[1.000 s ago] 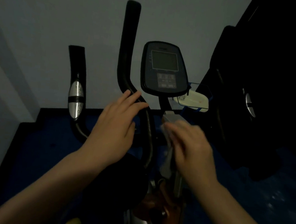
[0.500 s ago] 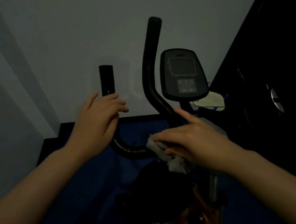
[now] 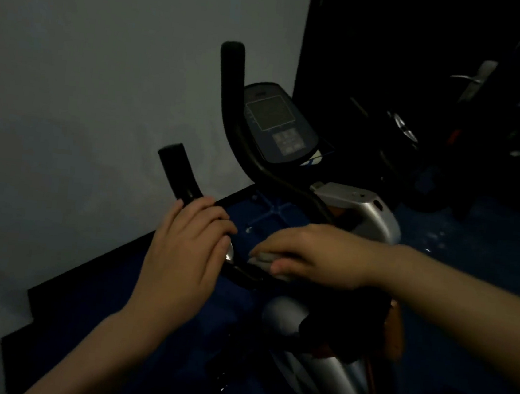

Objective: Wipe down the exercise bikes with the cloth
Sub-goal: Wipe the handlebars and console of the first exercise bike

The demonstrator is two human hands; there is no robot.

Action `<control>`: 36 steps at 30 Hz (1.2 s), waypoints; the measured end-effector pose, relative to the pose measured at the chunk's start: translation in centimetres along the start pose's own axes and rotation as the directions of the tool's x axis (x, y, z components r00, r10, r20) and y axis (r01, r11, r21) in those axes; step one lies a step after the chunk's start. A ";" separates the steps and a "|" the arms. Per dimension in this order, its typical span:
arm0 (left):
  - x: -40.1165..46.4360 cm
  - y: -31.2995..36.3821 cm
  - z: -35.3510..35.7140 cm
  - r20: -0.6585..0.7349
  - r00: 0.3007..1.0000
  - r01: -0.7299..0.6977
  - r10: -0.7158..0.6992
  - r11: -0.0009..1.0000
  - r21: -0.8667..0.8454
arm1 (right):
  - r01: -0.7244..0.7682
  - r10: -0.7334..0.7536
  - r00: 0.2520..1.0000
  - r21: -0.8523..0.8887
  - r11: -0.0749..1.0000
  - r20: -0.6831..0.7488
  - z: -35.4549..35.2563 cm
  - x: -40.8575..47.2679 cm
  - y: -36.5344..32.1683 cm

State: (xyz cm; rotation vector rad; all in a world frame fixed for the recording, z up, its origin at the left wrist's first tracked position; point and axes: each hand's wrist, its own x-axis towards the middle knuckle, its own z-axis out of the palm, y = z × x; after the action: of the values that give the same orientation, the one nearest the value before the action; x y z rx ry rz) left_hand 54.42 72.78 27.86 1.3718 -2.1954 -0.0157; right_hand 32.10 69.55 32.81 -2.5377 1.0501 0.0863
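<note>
grey crumpled cloth [image 3: 266, 258]: soft, light; right hand [image 3: 316, 255] fingers pinch it on black curved handlebar [image 3: 244, 272].
left hand [image 3: 187, 247]: fingers curl round the bar.

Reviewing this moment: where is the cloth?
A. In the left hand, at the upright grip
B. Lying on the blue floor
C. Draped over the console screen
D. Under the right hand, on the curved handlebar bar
D: the pale cloth shows beneath the fingers of the right hand, pressed onto the black handlebar bar, while the left hand holds the left grip without any cloth.
</note>
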 end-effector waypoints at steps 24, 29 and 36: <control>0.0 -1.6 1.1 -0.028 0.998 -0.065 0.062 0.987 -0.144 | -0.245 0.234 0.942 -0.016 0.969 -0.240 2.4 -2.3 -2.6; 0.5 -2.7 -0.1 -0.070 0.989 -0.144 0.128 0.926 -0.349 | -0.482 0.462 0.806 0.042 0.875 -0.369 4.2 -1.5 -7.2; 4.4 -8.5 -4.4 -0.250 0.944 -0.294 0.215 0.892 -0.344 | -0.434 0.775 0.236 0.650 0.624 -0.587 8.7 5.6 -15.1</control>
State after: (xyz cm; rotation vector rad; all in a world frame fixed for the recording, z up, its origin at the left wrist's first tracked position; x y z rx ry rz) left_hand 61.98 66.21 31.12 0.8276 -2.0474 -0.1822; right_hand 47.35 78.76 28.64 -1.5324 2.1692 -1.1595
